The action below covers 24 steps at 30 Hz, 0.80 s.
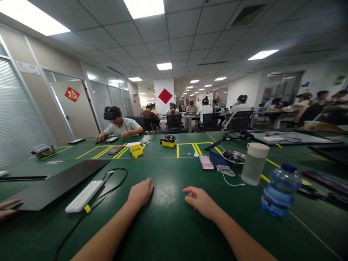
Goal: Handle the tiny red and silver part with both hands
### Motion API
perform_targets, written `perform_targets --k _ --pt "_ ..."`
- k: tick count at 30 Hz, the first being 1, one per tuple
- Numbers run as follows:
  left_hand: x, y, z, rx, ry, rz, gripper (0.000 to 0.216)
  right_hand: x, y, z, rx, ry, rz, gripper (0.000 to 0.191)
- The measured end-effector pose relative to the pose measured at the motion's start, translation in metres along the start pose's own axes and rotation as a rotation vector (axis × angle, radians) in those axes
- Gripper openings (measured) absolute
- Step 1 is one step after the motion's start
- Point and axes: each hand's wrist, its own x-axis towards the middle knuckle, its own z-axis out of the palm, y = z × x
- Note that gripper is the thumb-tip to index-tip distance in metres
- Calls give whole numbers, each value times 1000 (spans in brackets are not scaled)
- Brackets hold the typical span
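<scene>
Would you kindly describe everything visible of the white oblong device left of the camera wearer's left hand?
The white device is a slim oblong block with rounded corners and a smooth, plastic-looking shell. It lies flat on the green table, slanting away to the right, apart from the left hand. A black cable runs by its far end; whether it is plugged in is unclear.

The left hand [141, 193], loosely curled, and the right hand [200, 203], index finger extended, were apart over the green table [165, 235]. To their left lay a white power bank [85, 197] and a dark panel [62, 185], another person's hand [8, 210] at its left end. A bottle [280, 192] and a frosted tumbler [255, 166] stood right; far left sat a person [127, 125] in a headset [111, 113]
</scene>
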Motion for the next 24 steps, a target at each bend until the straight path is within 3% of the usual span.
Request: perform_targets --k 6,8,11,15,18,22,24 --pt "-6 -112 -16 156 -58 -149 46 3 3 -1 76 9 11 34" --pt "-9 -131 -17 154 -34 -112 41 2 1 -2 82 11 24 34" --pt "-9 -140 -18 155 -14 -71 35 1 -2 -2 67 12 30 33" --pt "-8 -133 -16 147 11 -99 34 1 -3 -1 66 9 24 32" --pt "-8 -115 -14 124 40 -143 37 2 -1 0 61 7 17 31" --pt "-9 -58 -12 -44 55 -113 34 2 0 0 47 12 15 31" --pt "-9 -18 -11 -269 16 -86 30 1 0 1 30 13 9 31"
